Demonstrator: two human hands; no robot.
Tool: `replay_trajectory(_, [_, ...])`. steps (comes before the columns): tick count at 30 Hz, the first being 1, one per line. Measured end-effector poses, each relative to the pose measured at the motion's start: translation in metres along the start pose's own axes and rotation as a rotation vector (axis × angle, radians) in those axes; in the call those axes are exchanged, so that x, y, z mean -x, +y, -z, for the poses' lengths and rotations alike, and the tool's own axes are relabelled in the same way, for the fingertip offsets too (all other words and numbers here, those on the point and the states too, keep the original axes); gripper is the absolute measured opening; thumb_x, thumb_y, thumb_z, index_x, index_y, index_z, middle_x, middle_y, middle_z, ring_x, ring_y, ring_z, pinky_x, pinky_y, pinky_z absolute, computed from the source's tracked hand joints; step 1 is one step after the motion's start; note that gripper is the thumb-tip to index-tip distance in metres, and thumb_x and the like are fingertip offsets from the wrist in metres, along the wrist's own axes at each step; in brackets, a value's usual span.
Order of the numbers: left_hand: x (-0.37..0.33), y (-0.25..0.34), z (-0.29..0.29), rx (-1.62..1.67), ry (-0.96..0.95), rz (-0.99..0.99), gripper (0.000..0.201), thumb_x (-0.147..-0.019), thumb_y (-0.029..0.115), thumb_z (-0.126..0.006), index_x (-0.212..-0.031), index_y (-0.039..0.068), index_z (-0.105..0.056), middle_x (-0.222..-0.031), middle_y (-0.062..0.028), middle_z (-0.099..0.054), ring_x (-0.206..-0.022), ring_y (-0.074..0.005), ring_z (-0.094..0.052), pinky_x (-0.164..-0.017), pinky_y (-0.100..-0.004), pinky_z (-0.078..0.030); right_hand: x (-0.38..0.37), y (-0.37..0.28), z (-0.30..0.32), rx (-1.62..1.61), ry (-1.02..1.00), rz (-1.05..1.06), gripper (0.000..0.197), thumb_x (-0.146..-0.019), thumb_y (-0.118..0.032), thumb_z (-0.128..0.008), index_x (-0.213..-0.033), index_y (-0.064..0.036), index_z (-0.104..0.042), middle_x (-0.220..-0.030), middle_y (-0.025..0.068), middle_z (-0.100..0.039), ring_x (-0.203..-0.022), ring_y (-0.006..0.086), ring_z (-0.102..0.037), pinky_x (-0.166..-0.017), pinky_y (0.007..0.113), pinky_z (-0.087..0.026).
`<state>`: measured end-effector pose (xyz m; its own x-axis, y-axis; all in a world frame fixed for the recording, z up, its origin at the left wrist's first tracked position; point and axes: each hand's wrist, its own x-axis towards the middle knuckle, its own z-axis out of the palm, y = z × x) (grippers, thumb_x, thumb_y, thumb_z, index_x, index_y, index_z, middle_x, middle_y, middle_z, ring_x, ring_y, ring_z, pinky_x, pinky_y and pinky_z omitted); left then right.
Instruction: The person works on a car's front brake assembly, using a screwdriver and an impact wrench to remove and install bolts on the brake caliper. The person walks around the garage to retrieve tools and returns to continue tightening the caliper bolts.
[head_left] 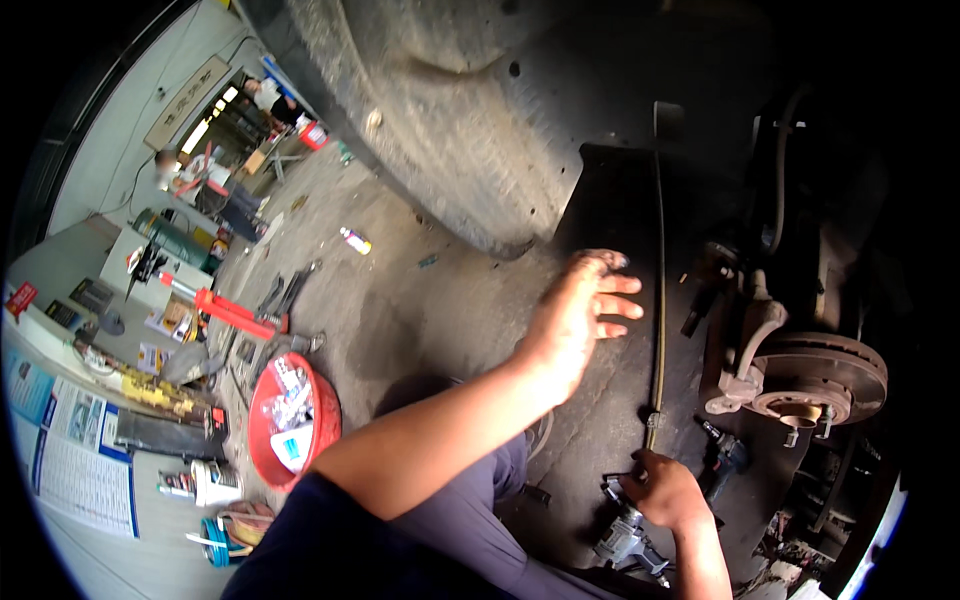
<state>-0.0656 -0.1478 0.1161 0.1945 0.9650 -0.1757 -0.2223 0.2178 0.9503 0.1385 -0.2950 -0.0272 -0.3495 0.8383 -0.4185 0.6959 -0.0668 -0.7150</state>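
My left hand [580, 325] is raised in front of the fender liner, fingers apart and holding nothing; its fingertips look blackened. Lower right, my right hand [672, 490] is closed, its fingers curled at the lower end of a long, thin yellowish line [659, 330] that runs down from the wheel arch. What the fingers grip is hidden. Just below them lies a grey impact wrench [622, 540]. A second, darker power tool [722, 455] rests to the right of this hand. Beyond it, a rusty brake disc hub [815, 380] with studs is exposed.
A dirty fender liner [450, 110] hangs overhead. At left stand a red basin [325, 420] with bottles, a red floor jack [230, 312] and a white bucket [215, 483]. A small bottle [355, 240] lies on the floor. Two people [205, 185] are in the far background.
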Motion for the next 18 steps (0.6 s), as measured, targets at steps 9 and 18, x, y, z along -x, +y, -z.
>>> replay_trajectory(9, [0.119,0.08,0.114,-0.245,0.078,0.145,0.061,-0.105,0.052,-0.047,-0.14,0.003,-0.052,-0.119,-0.0225,-0.07,-0.1,-0.031,-0.072,-0.092,-0.0408,-0.056,-0.038,-0.015,-0.034,0.273,-0.186,0.219,0.057,-0.098,-0.042,-0.063,-0.138,-0.0019,-0.057,-0.122,0.0237,-0.068,-0.118,0.0405,-0.064,-0.1,0.048,-0.052])
replay_trajectory(18, [0.039,0.081,0.33,-1.548,-0.012,0.252,0.033,-0.104,0.034,-0.061,-0.118,0.004,-0.062,-0.104,-0.0107,-0.072,-0.095,-0.0224,-0.072,-0.079,-0.0365,-0.054,-0.062,0.008,-0.077,0.341,-0.26,0.136,0.06,-0.095,-0.041,-0.067,-0.143,-0.0056,-0.056,-0.125,0.0235,-0.069,-0.118,0.0411,-0.066,-0.102,0.047,-0.052])
